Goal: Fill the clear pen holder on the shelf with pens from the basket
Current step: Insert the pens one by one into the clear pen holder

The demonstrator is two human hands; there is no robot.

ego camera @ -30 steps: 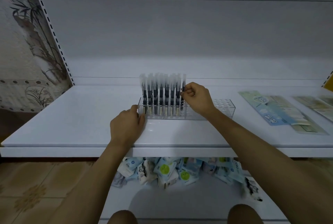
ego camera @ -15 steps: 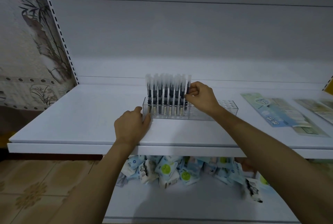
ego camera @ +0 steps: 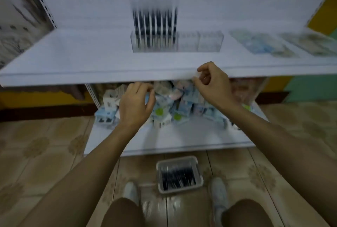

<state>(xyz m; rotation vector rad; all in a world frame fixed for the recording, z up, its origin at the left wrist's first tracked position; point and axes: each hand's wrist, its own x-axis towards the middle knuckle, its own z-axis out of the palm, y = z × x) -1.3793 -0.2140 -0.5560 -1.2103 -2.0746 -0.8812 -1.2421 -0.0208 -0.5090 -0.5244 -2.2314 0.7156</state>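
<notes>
Arms (ego camera: 102, 153) out — left hand (ego camera: 135, 106), right hand (ego camera: 213, 86) half-curled

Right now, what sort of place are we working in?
Probably a small stationery shop: white retail shelving, small packets heaped on the lower shelf, and a clear pen holder, partly filled, on display.

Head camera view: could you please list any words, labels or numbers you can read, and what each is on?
No text can be read anywhere; the frame is motion-blurred.
Small packets on the lower shelf: print too blurred.
Flat packs on the upper shelf: print too blurred.
Pens and basket: no lettering visible.
</notes>
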